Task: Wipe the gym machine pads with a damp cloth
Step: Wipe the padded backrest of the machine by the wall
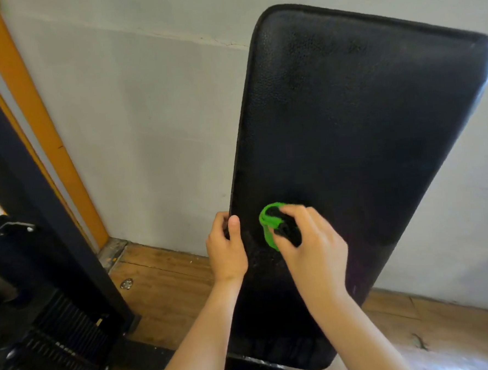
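Now, from the head camera, which looks down over the person's two bare forearms, a long black pad (pixel 361 120) of the gym machine stands tilted in front of a pale grey wall (pixel 147 119). Its rounded top corners are high in the picture and its lower end is close to the person. The surface of the pad is grained and looks dull in the upper part. The left hand (pixel 227 251) grips the left edge of the pad, low on it: the thumb (pixel 233 224) lies flat on the front face and the other fingers curl round the edge to the back, where I cannot see them. The right hand (pixel 312 249) is just beside it, closed round a bunched green cloth (pixel 268 220) with a darker part inside the bundle. The fingers are bent over the cloth and hold it against the face of the pad, in the lower middle area, a little right of the left edge. The two hands are near each other but do not touch. Below the pad there is a wooden floor (pixel 169 289), and a small round metal piece (pixel 127 284) lies on it near the wall. To the left, an orange strip (pixel 32 112) runs slanted along the wall. In front of it stands a dark post (pixel 22 184) of the machine frame, and at its foot I see black ribbed plates (pixel 55 348), partly in shadow.
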Tool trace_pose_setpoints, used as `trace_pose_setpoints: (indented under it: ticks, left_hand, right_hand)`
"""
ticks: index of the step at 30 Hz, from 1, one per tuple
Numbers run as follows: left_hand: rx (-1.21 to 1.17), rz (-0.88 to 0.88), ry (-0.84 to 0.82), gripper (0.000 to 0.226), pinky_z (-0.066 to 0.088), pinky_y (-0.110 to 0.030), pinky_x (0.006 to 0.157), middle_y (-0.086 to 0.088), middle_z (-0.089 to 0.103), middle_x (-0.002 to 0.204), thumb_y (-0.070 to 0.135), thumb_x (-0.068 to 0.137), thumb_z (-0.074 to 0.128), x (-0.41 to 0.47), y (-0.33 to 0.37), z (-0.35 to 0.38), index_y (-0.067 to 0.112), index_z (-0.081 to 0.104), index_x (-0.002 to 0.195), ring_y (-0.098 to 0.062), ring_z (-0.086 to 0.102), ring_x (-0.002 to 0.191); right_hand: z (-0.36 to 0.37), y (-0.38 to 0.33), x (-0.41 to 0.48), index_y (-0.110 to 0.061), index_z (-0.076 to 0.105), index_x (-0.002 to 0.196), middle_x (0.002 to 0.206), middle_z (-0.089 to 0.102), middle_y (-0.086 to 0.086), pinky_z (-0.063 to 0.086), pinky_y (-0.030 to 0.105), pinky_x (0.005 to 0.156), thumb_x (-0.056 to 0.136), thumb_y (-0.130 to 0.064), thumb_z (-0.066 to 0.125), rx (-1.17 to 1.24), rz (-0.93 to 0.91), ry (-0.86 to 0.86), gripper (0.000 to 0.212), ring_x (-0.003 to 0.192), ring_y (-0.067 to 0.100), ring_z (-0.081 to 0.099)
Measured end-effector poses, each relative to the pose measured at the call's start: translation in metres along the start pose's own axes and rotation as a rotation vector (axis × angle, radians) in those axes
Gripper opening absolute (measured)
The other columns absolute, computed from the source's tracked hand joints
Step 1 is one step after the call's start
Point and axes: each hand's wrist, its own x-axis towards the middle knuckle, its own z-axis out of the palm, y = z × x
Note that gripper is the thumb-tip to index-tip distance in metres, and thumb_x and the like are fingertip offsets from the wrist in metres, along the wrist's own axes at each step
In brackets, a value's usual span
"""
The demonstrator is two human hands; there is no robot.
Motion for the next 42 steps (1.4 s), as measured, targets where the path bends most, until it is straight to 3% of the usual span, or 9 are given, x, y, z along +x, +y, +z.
trace_pose_setpoints:
  ticks: [4,11,16,21,23,28,32,36,42]
  left_hand:
    - [0.013,-0.008,-0.001,0.044,0.035,-0.012,0.054,0.011,0.043,0.065,0.064,0.085,0.026,-0.001,0.004,-0.001,0.025,0.044,0.077,-0.001,0.044,0.059]
    - [0.066,-0.029,0.018,0.044,0.037,-0.024,0.059,0.008,0.044,0.067,0.061,0.088,0.023,-0.002,0.005,0.0,0.025,0.044,0.075,-0.005,0.043,0.06]
    - [0.116,-0.073,0.047,0.068,0.041,-0.039,0.069,-0.011,0.052,0.077,0.06,0.092,0.022,-0.003,0.01,0.001,-0.001,0.055,0.092,-0.027,0.052,0.076]
    - [0.156,-0.118,0.047,0.062,0.037,-0.032,0.076,-0.01,0.054,0.088,0.046,0.1,0.024,-0.005,0.02,0.001,-0.007,0.057,0.103,-0.018,0.05,0.084]
    - [0.161,-0.121,0.054,0.055,0.036,-0.029,0.079,-0.009,0.056,0.091,0.039,0.102,0.026,-0.006,0.022,0.002,-0.005,0.058,0.105,-0.021,0.053,0.09]
    - [0.151,-0.134,0.071,0.033,0.031,-0.018,0.082,0.007,0.051,0.088,0.03,0.103,0.025,-0.011,0.033,0.004,0.013,0.052,0.1,-0.003,0.047,0.083]
    - [0.162,-0.16,0.084,0.03,0.033,-0.012,0.075,0.009,0.046,0.082,0.027,0.105,0.025,-0.012,0.037,0.006,0.02,0.048,0.087,-0.002,0.044,0.076]
    - [0.168,-0.199,0.094,0.026,0.028,-0.011,0.077,0.009,0.044,0.081,0.026,0.105,0.024,-0.013,0.041,0.008,0.015,0.046,0.096,-0.003,0.041,0.077]
    - [0.189,-0.154,0.116,0.036,0.028,0.006,0.061,0.013,0.039,0.075,0.024,0.106,0.023,-0.014,0.041,0.01,0.035,0.036,0.074,0.003,0.039,0.07]
  right_hand:
    - [-0.001,0.009,-0.017,-0.024,0.067,0.102,0.084,0.064,-0.009,0.052,0.027,0.053,0.066,-0.025,0.086,-0.035,-0.033,-0.064,0.04,0.077,0.009,0.064]
    - [-0.038,0.017,0.03,-0.017,0.066,0.107,0.093,0.067,-0.005,0.053,0.028,0.068,0.079,-0.024,0.078,0.159,0.082,0.169,0.031,0.084,0.01,0.063]
    - [-0.013,0.025,-0.011,-0.021,0.065,0.104,0.089,0.063,-0.008,0.052,0.029,0.057,0.069,-0.021,0.084,0.054,0.053,0.011,0.04,0.082,0.011,0.062]
    - [-0.008,0.033,-0.03,-0.024,0.066,0.101,0.083,0.061,-0.01,0.05,0.028,0.049,0.066,-0.025,0.086,-0.008,0.003,-0.081,0.041,0.077,0.01,0.062]
    - [-0.021,0.034,-0.016,-0.023,0.066,0.103,0.085,0.063,-0.008,0.052,0.03,0.054,0.069,-0.023,0.084,0.03,0.027,-0.003,0.039,0.08,0.011,0.062]
    - [-0.056,0.048,0.018,-0.017,0.065,0.108,0.094,0.066,-0.005,0.045,0.019,0.067,0.077,-0.022,0.079,0.149,0.149,0.209,0.035,0.085,0.009,0.06]
    - [-0.043,0.053,-0.008,-0.019,0.064,0.108,0.093,0.063,-0.005,0.051,0.03,0.06,0.073,-0.021,0.081,0.074,0.079,0.078,0.038,0.086,0.014,0.061]
    - [-0.031,0.06,-0.04,-0.021,0.065,0.105,0.085,0.062,-0.006,0.05,0.03,0.047,0.067,-0.023,0.086,-0.008,0.035,-0.036,0.043,0.078,0.015,0.062]
    - [-0.067,0.068,0.0,-0.022,0.066,0.106,0.089,0.064,-0.007,0.045,0.024,0.058,0.076,-0.025,0.079,0.075,0.123,0.134,0.033,0.082,0.012,0.06]
